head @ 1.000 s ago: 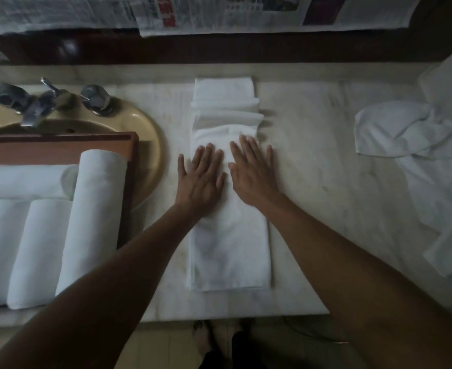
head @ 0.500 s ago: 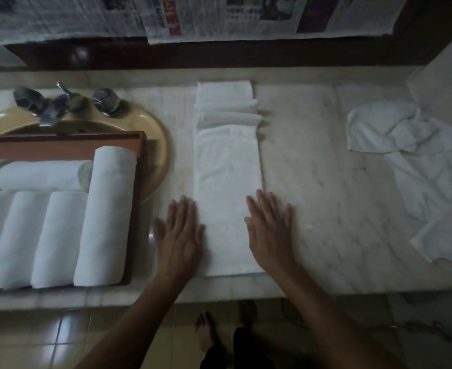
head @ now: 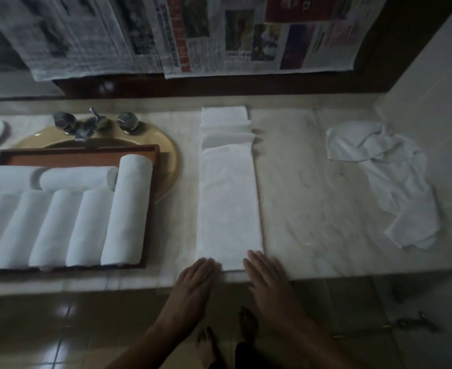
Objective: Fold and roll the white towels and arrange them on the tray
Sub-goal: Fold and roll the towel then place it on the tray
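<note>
Both hands (head: pixel 193 282) slid back to the folded towel's (head: pixel 228 198) near end.

Both hands, left (head: pixel 193 282) and right (head: pixel 268 280), lie flat, fingers straight, side by side.

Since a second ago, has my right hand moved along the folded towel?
Yes. The right hand slid along the folded towel from its middle to its near end.

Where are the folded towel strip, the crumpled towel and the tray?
folded towel strip (head: pixel 228 203): head view, middle of its flat surface.
crumpled towel (head: pixel 395 179): head view, centre of the heap.
tray (head: pixel 86 155): head view, its far wooden wall.
</note>
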`<state>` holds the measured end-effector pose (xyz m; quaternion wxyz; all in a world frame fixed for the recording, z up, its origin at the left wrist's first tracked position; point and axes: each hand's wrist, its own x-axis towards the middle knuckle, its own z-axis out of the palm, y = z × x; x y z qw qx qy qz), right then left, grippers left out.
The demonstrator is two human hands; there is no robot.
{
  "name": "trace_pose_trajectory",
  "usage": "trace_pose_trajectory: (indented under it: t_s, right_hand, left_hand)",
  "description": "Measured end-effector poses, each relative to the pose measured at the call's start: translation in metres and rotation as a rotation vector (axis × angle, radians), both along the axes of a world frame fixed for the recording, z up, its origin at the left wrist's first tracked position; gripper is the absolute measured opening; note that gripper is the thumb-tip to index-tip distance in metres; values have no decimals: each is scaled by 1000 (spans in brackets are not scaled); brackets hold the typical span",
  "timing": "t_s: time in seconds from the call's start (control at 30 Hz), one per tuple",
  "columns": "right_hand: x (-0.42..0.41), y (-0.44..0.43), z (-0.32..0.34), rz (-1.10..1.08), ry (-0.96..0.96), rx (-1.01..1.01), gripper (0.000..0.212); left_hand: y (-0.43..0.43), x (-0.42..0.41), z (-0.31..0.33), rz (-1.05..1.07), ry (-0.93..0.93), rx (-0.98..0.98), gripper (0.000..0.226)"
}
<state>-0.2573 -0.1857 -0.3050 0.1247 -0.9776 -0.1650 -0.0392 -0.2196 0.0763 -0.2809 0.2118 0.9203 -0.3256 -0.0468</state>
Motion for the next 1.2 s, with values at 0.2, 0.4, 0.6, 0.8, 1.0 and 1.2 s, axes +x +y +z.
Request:
trace_pose_trajectory:
  t_s: [0.2, 0.4, 0.6, 0.8, 1.0, 1.2]
  right_hand:
    - [-2, -12, 1, 30, -127, 94, 42]
    - [3, -22, 14, 64, -128, 128, 24]
    - [12, -26, 31, -80, 47, 211, 17]
    - [23, -19, 53, -301, 257, 312, 11]
    - [33, -9, 56, -406, 308, 270, 7]
    - [32, 8, 59, -175, 185, 245, 36]
  left_hand:
    - [9, 11, 22, -93, 26, 1, 68]
    - [20, 18, 25, -118, 23, 11, 47]
    - [11, 16, 47, 174, 159, -99, 19]
    - [4, 31, 56, 446, 411, -144, 13]
    - [0, 48, 57, 538, 532, -101, 15]
    - [-18, 38, 53, 422, 235, -39, 20]
